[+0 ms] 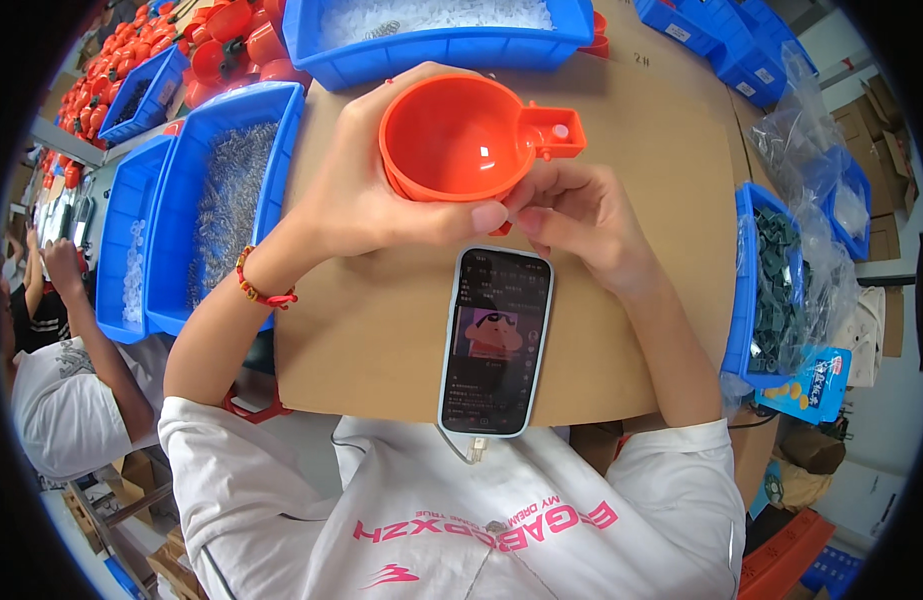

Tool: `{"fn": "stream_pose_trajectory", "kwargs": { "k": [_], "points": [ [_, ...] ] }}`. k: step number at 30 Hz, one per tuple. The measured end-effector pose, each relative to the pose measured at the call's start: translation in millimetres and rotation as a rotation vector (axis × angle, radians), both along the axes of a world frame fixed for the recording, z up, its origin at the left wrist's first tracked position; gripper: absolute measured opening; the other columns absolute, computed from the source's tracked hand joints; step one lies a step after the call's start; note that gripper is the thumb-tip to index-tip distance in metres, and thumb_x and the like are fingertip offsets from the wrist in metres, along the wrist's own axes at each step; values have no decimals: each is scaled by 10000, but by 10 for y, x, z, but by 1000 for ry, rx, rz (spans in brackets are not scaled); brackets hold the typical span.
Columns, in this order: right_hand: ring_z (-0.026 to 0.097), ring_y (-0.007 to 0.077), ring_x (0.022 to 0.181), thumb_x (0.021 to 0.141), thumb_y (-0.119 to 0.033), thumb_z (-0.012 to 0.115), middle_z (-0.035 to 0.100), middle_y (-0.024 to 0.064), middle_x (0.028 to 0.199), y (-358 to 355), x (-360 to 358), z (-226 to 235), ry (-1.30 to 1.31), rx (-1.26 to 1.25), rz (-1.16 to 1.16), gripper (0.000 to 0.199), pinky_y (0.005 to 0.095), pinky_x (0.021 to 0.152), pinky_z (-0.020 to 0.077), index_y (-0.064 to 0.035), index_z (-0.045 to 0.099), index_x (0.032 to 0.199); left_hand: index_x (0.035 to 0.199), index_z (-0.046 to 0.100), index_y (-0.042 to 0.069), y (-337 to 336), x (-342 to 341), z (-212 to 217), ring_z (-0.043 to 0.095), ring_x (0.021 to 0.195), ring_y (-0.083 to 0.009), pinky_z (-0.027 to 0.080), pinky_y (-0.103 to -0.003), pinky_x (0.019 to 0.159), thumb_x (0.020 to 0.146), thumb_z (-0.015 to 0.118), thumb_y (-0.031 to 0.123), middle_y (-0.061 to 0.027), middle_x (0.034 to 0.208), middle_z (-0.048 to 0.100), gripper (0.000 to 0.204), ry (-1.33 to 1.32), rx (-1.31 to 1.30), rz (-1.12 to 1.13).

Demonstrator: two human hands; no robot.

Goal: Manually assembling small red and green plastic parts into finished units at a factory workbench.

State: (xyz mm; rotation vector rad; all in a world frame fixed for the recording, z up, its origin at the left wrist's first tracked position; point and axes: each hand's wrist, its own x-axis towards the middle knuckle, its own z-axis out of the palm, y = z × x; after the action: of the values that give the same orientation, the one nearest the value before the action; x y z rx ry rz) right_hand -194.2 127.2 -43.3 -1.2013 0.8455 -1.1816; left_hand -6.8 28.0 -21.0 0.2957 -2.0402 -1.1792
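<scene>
My left hand [366,190] is wrapped around a shiny orange-red plastic cup [443,135], its thumb along the near side and its fingers mostly hidden behind. The cup's round mouth faces up, and a small square socket [556,131] with a whitish piece inside juts from its right side. Just below that socket, my right hand [586,225] has thumb and fingertips pinched together near the cup's lower right. Whatever is between those fingertips is hidden. A phone [496,350] with a lit screen and a pale case lies below the cup, a cable plugged into its bottom end.
Blue bins hold springs [231,190], small white parts [436,18] and dark green parts [776,280]. Red-orange cups [226,50] are heaped at the far left. Clear plastic bags [806,170] drape by the right bins. A co-worker's arm [106,355] shows at left.
</scene>
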Motion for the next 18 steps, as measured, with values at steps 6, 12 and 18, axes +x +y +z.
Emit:
{"fn": "stream_pose_trajectory", "kwargs": {
  "k": [6, 12, 18],
  "points": [
    [572, 89, 744, 795, -52, 620, 636, 53, 835, 8, -18, -1, -4, 14, -1, 111, 210, 623, 435, 10, 633, 886, 1053, 567, -10, 3, 0, 0, 581, 933, -160, 463, -289, 826, 593, 807, 282, -75, 1004, 604, 595, 18, 49, -17],
    [584, 104, 783, 794, -50, 625, 637, 63, 856, 19, 4, 13, -26, -6, -18, 118, 219, 650, 451, 19, 629, 889, 1056, 564, -7, 25, -1, 16, 582, 931, -158, 463, -287, 824, 590, 809, 280, -73, 997, 606, 600, 23, 46, -18],
    [587, 111, 795, 791, -44, 626, 636, 69, 863, 5, -19, 11, -24, -3, -26, 115, 231, 682, 460, 24, 627, 884, 1054, 565, -2, 21, 5, 18, 583, 933, -158, 464, -286, 821, 585, 810, 277, -70, 1003, 605, 598, 15, 50, -16]
  ]
}}
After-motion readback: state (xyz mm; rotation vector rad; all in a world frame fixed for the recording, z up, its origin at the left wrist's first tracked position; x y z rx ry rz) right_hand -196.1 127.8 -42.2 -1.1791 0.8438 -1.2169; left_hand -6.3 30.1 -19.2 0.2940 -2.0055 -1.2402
